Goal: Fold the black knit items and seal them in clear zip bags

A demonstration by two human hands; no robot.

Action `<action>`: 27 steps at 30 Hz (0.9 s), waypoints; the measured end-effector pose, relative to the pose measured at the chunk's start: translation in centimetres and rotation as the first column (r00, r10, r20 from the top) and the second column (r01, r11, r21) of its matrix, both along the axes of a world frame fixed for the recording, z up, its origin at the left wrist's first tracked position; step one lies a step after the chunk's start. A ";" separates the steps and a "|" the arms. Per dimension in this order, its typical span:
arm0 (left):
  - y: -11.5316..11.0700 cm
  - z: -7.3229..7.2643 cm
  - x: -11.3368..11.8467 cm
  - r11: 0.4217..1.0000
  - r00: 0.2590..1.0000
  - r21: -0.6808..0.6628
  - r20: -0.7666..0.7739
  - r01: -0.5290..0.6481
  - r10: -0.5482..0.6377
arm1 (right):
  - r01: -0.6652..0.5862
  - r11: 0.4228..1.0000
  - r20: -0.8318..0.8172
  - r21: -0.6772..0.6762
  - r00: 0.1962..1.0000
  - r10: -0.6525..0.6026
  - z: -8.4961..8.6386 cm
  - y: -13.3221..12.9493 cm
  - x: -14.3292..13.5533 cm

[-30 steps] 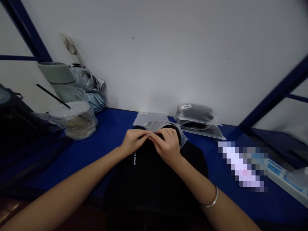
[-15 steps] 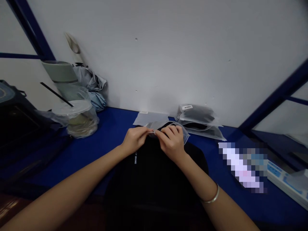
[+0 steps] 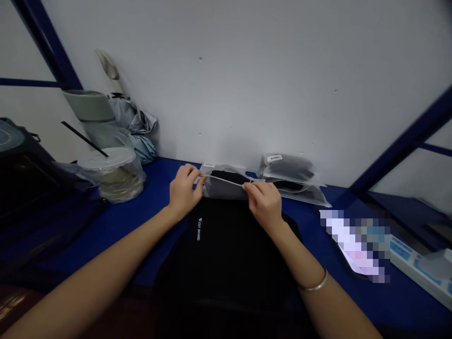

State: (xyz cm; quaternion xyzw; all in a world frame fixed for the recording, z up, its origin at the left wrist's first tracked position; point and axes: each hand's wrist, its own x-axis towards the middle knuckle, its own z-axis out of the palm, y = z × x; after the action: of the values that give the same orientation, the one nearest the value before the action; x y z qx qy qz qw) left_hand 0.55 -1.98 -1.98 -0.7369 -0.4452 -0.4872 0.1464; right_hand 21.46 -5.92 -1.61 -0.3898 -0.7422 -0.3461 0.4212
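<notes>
A frosted zip bag (image 3: 226, 189) with something black inside is stretched between my hands, its white zip edge running across the top. My left hand (image 3: 185, 190) pinches the left end of that edge. Thumb and fingers of my right hand (image 3: 264, 202) pinch it farther along, towards the right corner. Below the bag lies black fabric (image 3: 233, 254) with small white lettering on its left side, spread over the table's front. Just right of my right hand are stacked frosted zip bags (image 3: 289, 169) with dark contents, one bearing a white label.
On the blue table (image 3: 158, 174), a bagged drink cup (image 3: 109, 165) with a black straw, a green tumbler (image 3: 90, 110) and a folded umbrella (image 3: 132, 115) stand left. A dark bag (image 3: 31, 169) lies far left. Rightward are a blurred lit phone (image 3: 356, 256) and a power strip (image 3: 420, 266).
My hands have moved apart from close together, the left one leftward and the right one slightly right. The bag's edge is now stretched straight between them, with its black contents showing.
</notes>
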 end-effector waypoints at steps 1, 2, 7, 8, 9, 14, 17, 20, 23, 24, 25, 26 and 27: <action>-0.3 0.1 0.1 0.997 0.998 0.080 -0.064 -0.012 0.017 | -0.021 1.000 0.006 0.006 1.000 0.021 -0.1 -0.1 -0.3; -0.6 0.3 0.2 0.989 0.990 0.144 -0.143 0.014 0.007 | -0.047 0.999 0.023 0.011 0.999 0.046 -0.2 -0.3 -0.6; -2.0 0.7 1.3 0.958 0.823 0.141 -0.552 0.250 -0.134 | -0.188 0.981 0.144 0.043 0.973 0.180 -0.2 -1.1 -1.8; -2.1 0.6 1.4 0.954 0.803 0.122 -0.575 0.274 -0.157 | -0.202 0.979 0.161 0.040 0.968 0.193 -0.1 -1.2 -1.8; -2.1 0.5 1.5 0.948 0.792 0.109 -0.583 0.298 -0.182 | -0.206 0.978 0.179 0.025 0.964 0.199 0.0 -1.2 -1.8; -1.8 0.3 1.4 0.925 0.786 0.108 -0.569 0.365 -0.244 | -0.203 0.976 0.237 -0.077 0.947 0.215 0.2 -0.9 -0.7; -1.8 0.5 1.4 0.926 0.778 0.093 -0.576 0.367 -0.251 | -0.214 0.974 0.223 -0.070 0.948 0.225 0.2 -0.7 0.0; -1.7 0.7 1.3 0.920 0.771 0.085 -0.579 0.382 -0.266 | -0.209 0.976 0.202 -0.064 0.955 0.218 0.2 -0.5 0.6; -1.6 0.8 1.0 0.909 0.771 0.088 -0.565 0.409 -0.292 | -0.201 0.978 0.199 -0.057 0.958 0.208 0.3 -0.3 1.1; -1.6 0.8 1.0 0.904 0.774 0.090 -0.557 0.417 -0.301 | -0.195 0.979 0.197 -0.052 0.959 0.202 0.4 -0.2 1.3; -1.5 0.8 0.9 0.900 0.777 0.096 -0.549 0.426 -0.309 | -0.192 0.980 0.194 -0.047 0.961 0.198 0.4 -0.2 1.3; -1.6 0.8 0.9 0.896 0.781 0.104 -0.539 0.433 -0.315 | -0.192 0.980 0.191 -0.047 0.961 0.197 0.5 -0.2 1.3; -1.6 0.8 1.0 0.891 0.788 0.115 -0.527 0.439 -0.320 | -0.194 0.980 0.187 -0.050 0.962 0.200 0.5 -0.2 1.3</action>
State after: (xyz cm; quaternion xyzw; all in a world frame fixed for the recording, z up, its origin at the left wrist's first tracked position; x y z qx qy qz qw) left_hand 1.52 -3.58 -1.23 -0.8889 -0.1746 -0.3501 0.2385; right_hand 22.71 -6.12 -1.15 -0.2854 -0.8196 -0.3266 0.3744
